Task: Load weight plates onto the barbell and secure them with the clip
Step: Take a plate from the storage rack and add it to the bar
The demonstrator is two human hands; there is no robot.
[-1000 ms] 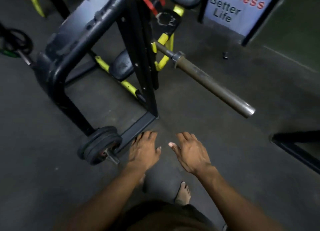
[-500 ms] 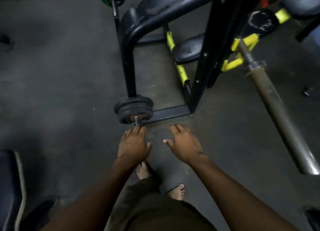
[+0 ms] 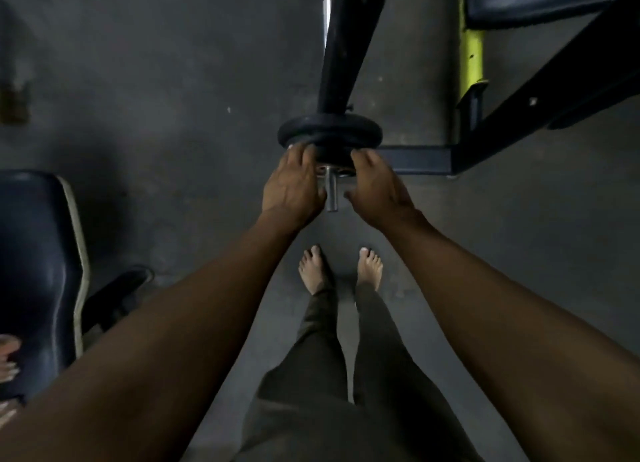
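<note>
A stack of plates point(image 3: 329, 130) is carried on a steel peg point(image 3: 331, 193) at the lower end of the rack point(image 3: 341, 46). The nearest plate is gripped at its left rim by the left hand point(image 3: 292, 188) and at its right rim by the right hand point(image 3: 375, 188), fingers seemingly curled round the edge. No barbell is seen.

Dark grey concrete floor point(image 3: 173, 80), scuffed and dimly lit. On it: black rack frame base point(image 3: 415, 157), bare feet point(image 3: 313, 271) standing side by side, padded black bench point(image 3: 34, 271) at left, dark shoe point(image 3: 117, 288) beside bench.
</note>
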